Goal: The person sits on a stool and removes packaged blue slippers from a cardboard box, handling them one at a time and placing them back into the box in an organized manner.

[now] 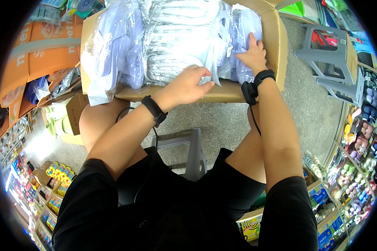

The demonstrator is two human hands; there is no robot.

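Note:
A cardboard box (220, 93) stands in front of my knees, filled with slippers in clear plastic bags. My left hand (193, 83) hovers by its near edge, thumb and fingers apart, with nothing in it. Just beyond that hand lie bagged white slippers (179, 40) in the middle of the box. Fingers spread, my right hand (254, 56) rests on bagged lavender slippers (248, 23) along the right wall. More lavender slippers (110, 50) fill the left end, their plastic hanging over the box's near left corner.
Grey plastic stools (328, 53) stand at the right, and another stool (193, 153) is under me. Orange cartons (47, 53) rise at the left, above a small box of green slippers (61, 120). Slipper racks (361, 150) line the right side. Cables hang from both wristbands.

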